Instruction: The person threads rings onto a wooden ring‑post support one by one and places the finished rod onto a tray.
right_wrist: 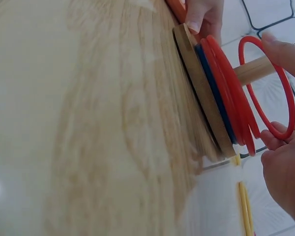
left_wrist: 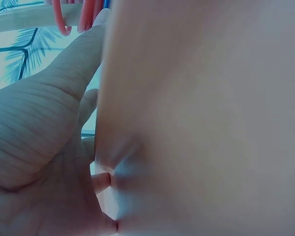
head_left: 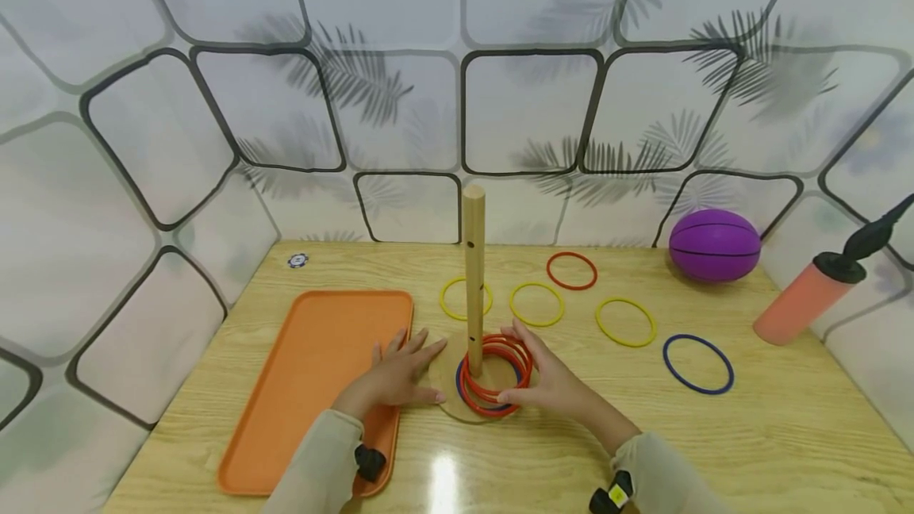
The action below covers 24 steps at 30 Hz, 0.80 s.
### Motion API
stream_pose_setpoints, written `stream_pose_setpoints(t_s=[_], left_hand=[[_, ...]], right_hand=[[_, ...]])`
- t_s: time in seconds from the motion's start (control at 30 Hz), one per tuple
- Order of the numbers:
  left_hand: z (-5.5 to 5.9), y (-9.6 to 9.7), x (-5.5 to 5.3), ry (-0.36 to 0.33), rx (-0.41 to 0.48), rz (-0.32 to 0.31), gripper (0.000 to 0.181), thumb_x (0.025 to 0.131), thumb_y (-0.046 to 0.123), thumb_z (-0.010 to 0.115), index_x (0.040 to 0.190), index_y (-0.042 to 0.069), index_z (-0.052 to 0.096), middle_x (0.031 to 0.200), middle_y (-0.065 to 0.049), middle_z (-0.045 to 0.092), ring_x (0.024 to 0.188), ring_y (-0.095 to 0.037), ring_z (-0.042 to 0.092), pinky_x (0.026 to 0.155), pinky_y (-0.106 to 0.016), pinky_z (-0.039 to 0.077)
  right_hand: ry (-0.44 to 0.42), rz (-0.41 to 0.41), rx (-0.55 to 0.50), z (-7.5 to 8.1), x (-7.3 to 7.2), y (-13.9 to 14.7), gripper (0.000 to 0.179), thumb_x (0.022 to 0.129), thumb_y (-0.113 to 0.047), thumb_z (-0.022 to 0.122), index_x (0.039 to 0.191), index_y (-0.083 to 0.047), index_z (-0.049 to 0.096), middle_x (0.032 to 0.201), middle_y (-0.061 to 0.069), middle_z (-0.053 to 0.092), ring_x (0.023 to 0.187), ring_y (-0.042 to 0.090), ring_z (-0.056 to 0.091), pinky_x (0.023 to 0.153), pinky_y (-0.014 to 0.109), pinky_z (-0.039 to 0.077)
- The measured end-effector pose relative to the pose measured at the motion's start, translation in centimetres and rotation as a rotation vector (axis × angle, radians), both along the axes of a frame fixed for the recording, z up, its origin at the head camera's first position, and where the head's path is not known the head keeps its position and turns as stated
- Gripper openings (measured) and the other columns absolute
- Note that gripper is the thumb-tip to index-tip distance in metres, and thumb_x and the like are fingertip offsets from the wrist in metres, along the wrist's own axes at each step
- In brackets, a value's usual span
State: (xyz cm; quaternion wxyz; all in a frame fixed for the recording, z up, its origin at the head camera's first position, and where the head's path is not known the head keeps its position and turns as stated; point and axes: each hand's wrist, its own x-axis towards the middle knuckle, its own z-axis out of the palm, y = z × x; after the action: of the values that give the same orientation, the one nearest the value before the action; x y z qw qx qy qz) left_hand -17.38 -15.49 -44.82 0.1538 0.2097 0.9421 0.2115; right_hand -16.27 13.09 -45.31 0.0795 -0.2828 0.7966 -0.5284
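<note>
A wooden post [head_left: 474, 260] stands upright on a round wooden base [head_left: 444, 363]. Around its foot lie a blue ring [right_wrist: 216, 91] and several stacked red rings [right_wrist: 232, 93]. My right hand [head_left: 560, 387] pinches one more red ring [right_wrist: 291, 98] between thumb and fingers; it encircles the post, raised above the stack in the right wrist view. To the left of the base, my left hand [head_left: 396, 375] has its fingers spread, the thumb tip at the base's edge. In the left wrist view, the palm and thumb [left_wrist: 64, 73] fill much of the left side.
An orange tray [head_left: 336, 355] lies left, partly under my left arm. Behind and right of the post are yellow rings [head_left: 537, 284], a red ring [head_left: 571, 287] and a blue ring [head_left: 698, 391]. A purple ball [head_left: 714, 244], pink pump [head_left: 807, 304] and small chip [head_left: 297, 260] are farther out.
</note>
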Motion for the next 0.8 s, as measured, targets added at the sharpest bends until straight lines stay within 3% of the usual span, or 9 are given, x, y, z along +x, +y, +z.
stream_pose_setpoints(t_s=[0.27, 0.43, 0.67, 0.8], left_hand=[[0.2, 0.0, 0.0, 0.005, -0.009, 0.004, 0.084, 0.079, 0.055, 0.068, 0.149, 0.027, 0.032, 0.156, -0.014, 0.018, 0.141, -0.046, 0.002, 0.099, -0.074, -0.002], [0.2, 0.1, 0.0, 0.011, -0.004, 0.004, 0.083, 0.079, 0.054, 0.069, 0.149, 0.027, 0.034, 0.156, -0.015, 0.019, 0.14, -0.046, 0.003, 0.099, -0.074, -0.002], [0.1, 0.0, 0.0, 0.018, -0.012, 0.001, 0.083, 0.079, 0.055, 0.069, 0.149, 0.027, 0.034, 0.155, -0.015, 0.02, 0.14, -0.047, 0.005, 0.099, -0.074, 0.0], [0.1, 0.0, 0.0, 0.015, -0.008, -0.001, 0.083, 0.079, 0.055, 0.069, 0.149, 0.026, 0.033, 0.155, -0.015, 0.019, 0.14, -0.047, 0.004, 0.098, -0.074, 0.0]], right_hand=[[0.031, -0.01, 0.041, -0.5, 0.0, 0.1, 0.104, 0.074, -0.024, 0.081, 0.15, 0.002, 0.015, 0.148, 0.016, 0.033, 0.138, 0.032, 0.027, 0.108, 0.053, 0.02], [0.021, -0.009, 0.0, -1.0, 0.0, 0.4, 0.101, 0.075, -0.018, 0.081, 0.149, 0.004, 0.016, 0.148, 0.02, 0.032, 0.138, 0.036, 0.025, 0.11, 0.046, 0.019], [0.042, -0.011, -0.077, -1.0, 0.1, 1.1, 0.082, 0.084, -0.013, 0.072, 0.147, 0.003, 0.023, 0.146, 0.024, 0.033, 0.136, 0.039, 0.026, 0.108, 0.016, 0.019], [0.094, 0.019, -0.138, -0.7, 0.1, 1.3, 0.067, 0.09, -0.005, 0.064, 0.145, 0.004, 0.028, 0.143, 0.031, 0.033, 0.135, 0.038, 0.027, 0.107, 0.013, 0.019]])
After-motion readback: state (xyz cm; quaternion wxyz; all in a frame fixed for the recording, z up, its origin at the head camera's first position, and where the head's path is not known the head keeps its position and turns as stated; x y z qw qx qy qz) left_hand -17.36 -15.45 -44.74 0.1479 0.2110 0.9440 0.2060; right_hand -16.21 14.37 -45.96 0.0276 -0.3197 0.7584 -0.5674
